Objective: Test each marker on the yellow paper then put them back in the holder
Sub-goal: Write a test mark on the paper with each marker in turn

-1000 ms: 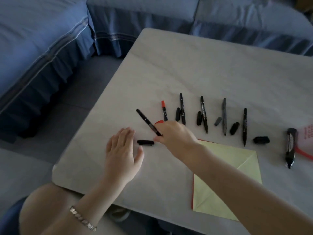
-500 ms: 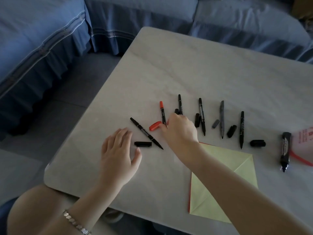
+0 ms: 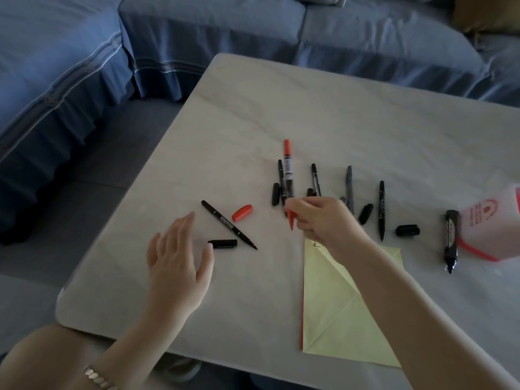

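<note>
Right now my right hand (image 3: 323,220) has its grip closed on the red marker (image 3: 288,175), fingers pinched low on the barrel near the bare red tip, which points down toward the desk (image 3: 309,108). That marker is black along the middle with a pale label, and its far end, capped in red, points away from me, raised above the row of others. Its loose red cap (image 3: 242,212) lies on the desk between my two hands. My left hand (image 3: 177,260) is flat and spread, grip wide, holding nothing, just beside a black cap (image 3: 222,243). A thin black marker (image 3: 228,228) lies slantwise next to that cap, uncapped, tip toward me. Farther right, more slim black markers lie side by side with their caps beside them, one of them a grey marker (image 3: 349,187). A thick black marker (image 3: 450,243) sits at the right, touching or nearly touching the holder (image 3: 489,229), a pale container with red trim, partly cut off by the edge. The yellow paper (image 3: 343,313) lies under my right forearm, creased diagonally, with a small dark mark at its near-left top corner.
</note>
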`<action>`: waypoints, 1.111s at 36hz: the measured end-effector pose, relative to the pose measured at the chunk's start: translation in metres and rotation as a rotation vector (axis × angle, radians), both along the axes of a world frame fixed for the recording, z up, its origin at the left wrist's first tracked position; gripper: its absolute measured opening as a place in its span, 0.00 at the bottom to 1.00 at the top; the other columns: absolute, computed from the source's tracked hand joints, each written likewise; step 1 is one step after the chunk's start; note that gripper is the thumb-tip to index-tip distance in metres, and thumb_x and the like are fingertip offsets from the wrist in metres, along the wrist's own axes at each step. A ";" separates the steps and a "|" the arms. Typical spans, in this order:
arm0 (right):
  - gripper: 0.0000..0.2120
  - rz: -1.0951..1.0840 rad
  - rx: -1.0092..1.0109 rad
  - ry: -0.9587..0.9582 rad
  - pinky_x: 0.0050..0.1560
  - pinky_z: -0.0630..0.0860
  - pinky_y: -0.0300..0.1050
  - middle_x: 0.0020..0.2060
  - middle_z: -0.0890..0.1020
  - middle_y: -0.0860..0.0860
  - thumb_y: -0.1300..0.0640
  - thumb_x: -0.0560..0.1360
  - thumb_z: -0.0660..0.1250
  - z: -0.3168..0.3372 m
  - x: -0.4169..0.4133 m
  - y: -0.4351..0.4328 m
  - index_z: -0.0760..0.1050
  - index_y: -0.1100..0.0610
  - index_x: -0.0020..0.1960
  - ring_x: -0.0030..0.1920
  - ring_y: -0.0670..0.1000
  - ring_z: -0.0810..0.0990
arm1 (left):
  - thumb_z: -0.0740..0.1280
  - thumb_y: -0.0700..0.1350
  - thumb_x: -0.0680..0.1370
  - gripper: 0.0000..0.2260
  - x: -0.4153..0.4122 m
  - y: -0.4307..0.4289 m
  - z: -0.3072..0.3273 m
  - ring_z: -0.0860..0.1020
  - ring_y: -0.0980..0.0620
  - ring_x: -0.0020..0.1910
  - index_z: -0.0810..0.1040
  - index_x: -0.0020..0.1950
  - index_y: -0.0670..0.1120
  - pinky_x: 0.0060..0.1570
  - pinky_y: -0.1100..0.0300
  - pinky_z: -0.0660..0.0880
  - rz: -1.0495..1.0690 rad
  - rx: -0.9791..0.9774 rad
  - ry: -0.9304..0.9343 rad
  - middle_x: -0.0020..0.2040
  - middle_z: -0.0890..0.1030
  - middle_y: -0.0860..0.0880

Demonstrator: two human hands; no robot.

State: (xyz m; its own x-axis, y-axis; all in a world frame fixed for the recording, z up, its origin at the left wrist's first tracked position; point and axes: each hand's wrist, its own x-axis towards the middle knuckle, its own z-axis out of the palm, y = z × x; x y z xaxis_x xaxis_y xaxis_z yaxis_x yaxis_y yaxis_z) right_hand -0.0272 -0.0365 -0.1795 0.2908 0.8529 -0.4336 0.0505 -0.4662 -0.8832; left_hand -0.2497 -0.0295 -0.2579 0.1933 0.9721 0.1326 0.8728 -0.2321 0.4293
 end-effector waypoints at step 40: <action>0.13 -0.549 0.241 -0.504 0.29 0.71 0.41 0.23 0.77 0.53 0.59 0.69 0.70 -0.077 0.032 -0.047 0.72 0.58 0.28 0.25 0.49 0.74 | 0.58 0.57 0.72 0.19 0.124 -0.045 -0.010 0.66 0.42 0.68 0.78 0.58 0.54 0.68 0.54 0.55 -0.578 -0.083 0.062 0.66 0.72 0.38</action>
